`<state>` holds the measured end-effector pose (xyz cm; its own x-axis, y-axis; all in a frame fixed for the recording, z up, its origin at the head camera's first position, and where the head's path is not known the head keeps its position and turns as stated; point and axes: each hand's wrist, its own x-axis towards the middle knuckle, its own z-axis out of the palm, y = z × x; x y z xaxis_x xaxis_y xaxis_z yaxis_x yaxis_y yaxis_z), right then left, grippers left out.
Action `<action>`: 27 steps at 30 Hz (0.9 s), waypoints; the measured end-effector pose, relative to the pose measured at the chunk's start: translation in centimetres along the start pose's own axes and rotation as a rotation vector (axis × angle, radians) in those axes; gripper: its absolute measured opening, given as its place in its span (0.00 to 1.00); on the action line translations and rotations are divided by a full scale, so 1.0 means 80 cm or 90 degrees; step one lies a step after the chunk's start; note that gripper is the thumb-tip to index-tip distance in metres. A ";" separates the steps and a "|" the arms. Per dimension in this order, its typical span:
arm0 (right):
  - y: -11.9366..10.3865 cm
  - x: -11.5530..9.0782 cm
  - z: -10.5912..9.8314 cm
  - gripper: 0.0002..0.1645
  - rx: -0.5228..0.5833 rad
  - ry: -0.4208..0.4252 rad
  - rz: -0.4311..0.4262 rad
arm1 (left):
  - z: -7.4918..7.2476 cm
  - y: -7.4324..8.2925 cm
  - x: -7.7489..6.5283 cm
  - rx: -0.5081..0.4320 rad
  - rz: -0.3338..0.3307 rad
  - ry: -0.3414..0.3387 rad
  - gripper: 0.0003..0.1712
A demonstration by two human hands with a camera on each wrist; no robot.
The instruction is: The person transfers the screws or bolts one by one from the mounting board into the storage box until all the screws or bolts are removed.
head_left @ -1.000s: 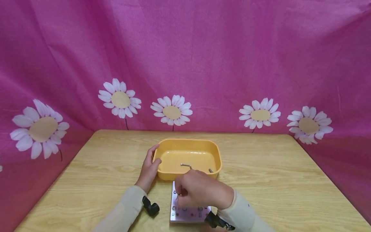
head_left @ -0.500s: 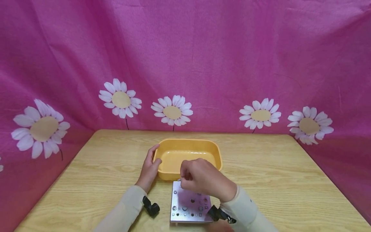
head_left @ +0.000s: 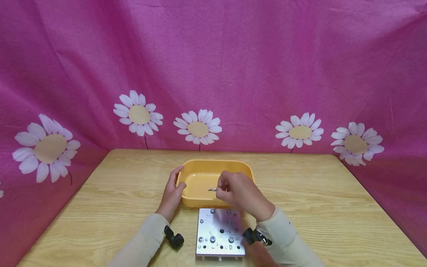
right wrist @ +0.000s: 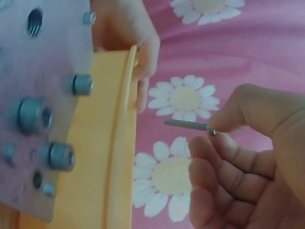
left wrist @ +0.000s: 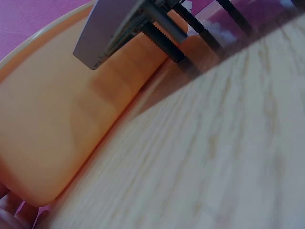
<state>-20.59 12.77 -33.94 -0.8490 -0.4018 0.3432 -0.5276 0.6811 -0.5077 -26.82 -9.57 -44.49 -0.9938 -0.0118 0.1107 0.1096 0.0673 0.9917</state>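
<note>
My left hand (head_left: 171, 194) grips the left wall of a yellow plastic bin (head_left: 197, 203), thumb at the inner side of the rim and fingers outside. Over the bin's front part, my right hand (head_left: 241, 193) pinches a small metal screw (right wrist: 188, 124) by its head between thumb and forefinger. In the head view a screw (head_left: 211, 189) shows just left of the fingertips, against the bin floor. A metal plate (head_left: 213, 222) with holes and several socket-head screws (right wrist: 35, 116) stands in front of the bin. Threaded bolts (left wrist: 162, 42) stick out beneath it.
A light wooden table (head_left: 317, 207) carries everything, with a pink flowered cloth (head_left: 247, 81) hanging behind and at the sides. Below the right forearm is a blurred reddish shape (head_left: 261, 256), close to the plate's right corner.
My right hand has moved away from over the plate, forward and slightly right, to above the bin, uncovering the plate's top. The left hand keeps its grip on the bin.
</note>
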 end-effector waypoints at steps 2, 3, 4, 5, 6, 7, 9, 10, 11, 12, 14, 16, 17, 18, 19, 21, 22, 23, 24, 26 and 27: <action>0.006 0.002 0.001 0.05 0.003 0.011 0.011 | 0.000 0.000 0.000 0.001 -0.002 0.001 0.34; 0.009 0.003 0.001 0.05 0.002 0.018 0.015 | 0.000 0.000 0.000 0.001 -0.002 0.001 0.34; 0.012 0.004 0.002 0.05 0.001 0.024 0.021 | 0.001 0.000 0.000 0.002 -0.001 0.001 0.34; 0.015 0.005 0.003 0.05 -0.002 0.030 0.026 | 0.001 0.000 0.000 0.002 0.000 0.001 0.34; 0.018 0.005 0.004 0.05 -0.004 0.035 0.032 | 0.001 0.000 0.000 0.003 0.002 0.001 0.34; 0.020 0.006 0.004 0.05 -0.007 0.040 0.036 | 0.001 0.000 0.000 0.004 0.000 0.002 0.34; 0.025 0.008 0.005 0.05 -0.012 0.047 0.046 | 0.000 0.000 0.000 0.006 0.001 0.001 0.34; 0.026 0.008 0.006 0.05 -0.013 0.050 0.051 | 0.000 0.001 -0.001 0.008 0.001 0.001 0.34; 0.028 0.009 0.006 0.05 -0.013 0.050 0.056 | 0.000 0.001 0.000 0.009 0.001 0.001 0.34; 0.030 0.009 0.007 0.05 -0.014 0.052 0.061 | 0.000 0.001 0.000 0.011 0.000 0.000 0.34; 0.034 0.010 0.007 0.04 -0.013 0.053 0.069 | -0.001 0.001 0.000 0.013 -0.001 -0.001 0.34; 0.037 0.011 0.008 0.04 -0.011 0.052 0.075 | -0.001 0.001 0.001 0.014 -0.004 -0.001 0.34; 0.039 0.011 0.008 0.04 -0.009 0.052 0.078 | -0.001 0.001 0.001 0.013 -0.004 -0.001 0.34; 0.041 0.012 0.009 0.04 -0.007 0.051 0.081 | -0.001 0.001 0.000 0.012 -0.006 0.000 0.34; 0.043 0.012 0.009 0.04 -0.004 0.049 0.085 | -0.001 0.001 0.000 0.012 -0.007 0.000 0.34; 0.048 0.012 0.010 0.04 0.003 0.046 0.093 | -0.001 0.000 0.000 0.012 -0.009 0.001 0.34; 0.050 0.012 0.010 0.04 0.006 0.044 0.098 | -0.001 0.000 0.000 0.012 -0.009 0.001 0.34; 0.052 0.012 0.011 0.04 0.008 0.044 0.098 | -0.001 0.000 0.001 0.011 -0.009 0.001 0.34; 0.054 0.012 0.012 0.04 0.008 0.043 0.101 | -0.001 0.000 0.001 0.011 -0.007 0.000 0.34; 0.059 0.012 0.013 0.04 0.007 0.044 0.102 | -0.001 -0.001 0.001 0.007 -0.001 -0.002 0.34; 0.061 0.012 0.014 0.04 0.005 0.045 0.101 | -0.001 0.005 -0.002 0.005 0.000 -0.006 0.35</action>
<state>-24.01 15.04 -36.99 -0.9176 -0.2456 0.3124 -0.3875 0.7279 -0.5657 -26.66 -9.62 -44.14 -0.9939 -0.0030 0.1106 0.1101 0.0752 0.9911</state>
